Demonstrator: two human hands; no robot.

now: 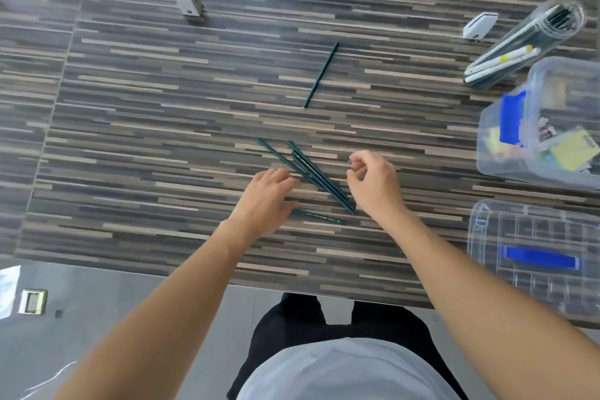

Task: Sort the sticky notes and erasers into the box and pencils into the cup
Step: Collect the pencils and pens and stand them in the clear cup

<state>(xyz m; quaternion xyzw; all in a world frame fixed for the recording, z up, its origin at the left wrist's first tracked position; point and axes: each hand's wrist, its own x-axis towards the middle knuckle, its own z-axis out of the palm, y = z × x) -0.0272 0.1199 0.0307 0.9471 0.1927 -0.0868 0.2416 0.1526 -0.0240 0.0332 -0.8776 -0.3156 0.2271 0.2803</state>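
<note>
Pencils (311,175) left: a loose bunch on the counter (162,140) btwn both hands, plus one single pencil (321,75) farther out. Left hand (269,198) lies flat-fingered, touching the bunch; right hand (373,182) hovers w/ fingers loosely curled, holding nothing. Box (506,166) at right already holds sticky notes; cup (526,42) beyond lies tipped, pens inside.

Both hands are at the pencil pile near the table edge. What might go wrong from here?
1. The loose pencils lie crossed; gathering them with the left hand may roll one, like the pencil nearest the table edge, off.
2. The clear cup lies tipped over, so its pens may slide out.
3. The lone pencil farther back could be missed.
</note>
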